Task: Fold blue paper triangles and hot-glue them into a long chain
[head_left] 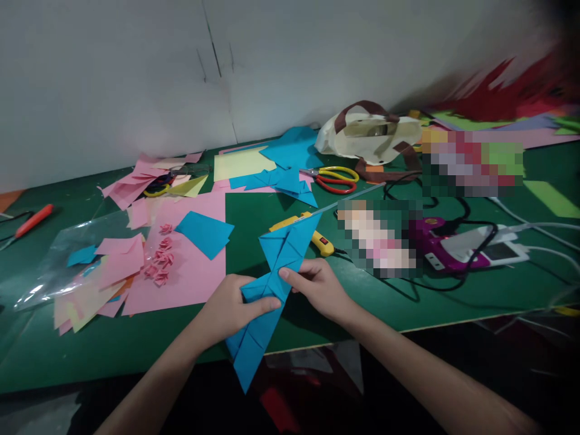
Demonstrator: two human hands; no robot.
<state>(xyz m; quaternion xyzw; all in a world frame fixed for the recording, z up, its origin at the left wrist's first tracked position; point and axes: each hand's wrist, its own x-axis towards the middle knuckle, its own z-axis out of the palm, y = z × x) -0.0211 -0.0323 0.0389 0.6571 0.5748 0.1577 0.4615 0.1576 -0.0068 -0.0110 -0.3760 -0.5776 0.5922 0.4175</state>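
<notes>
Both hands hold a folded blue paper piece [289, 244] over the table's front edge. It is long, creased and pointed at its lower end. My left hand [231, 305] grips its left side, thumb pressed on top and fingers partly hidden beneath. My right hand [319, 287] pinches the right edge near the middle, thumb on top. Just behind the paper lies a yellow glue gun [322, 241], partly covered by it, with a clear glue stick [353, 196] reaching up to the right. A flat blue paper piece [206, 234] rests to the left on a pink sheet [190, 290].
Small pink folded paper flowers [164, 257] sit on the pink sheet. Red-and-yellow-handled scissors [335, 180] and a cream bag [367, 142] lie at the back. A purple power strip [426, 241] with cables is at right, a plastic bag [54, 254] at left. A wall [136, 78] stands behind.
</notes>
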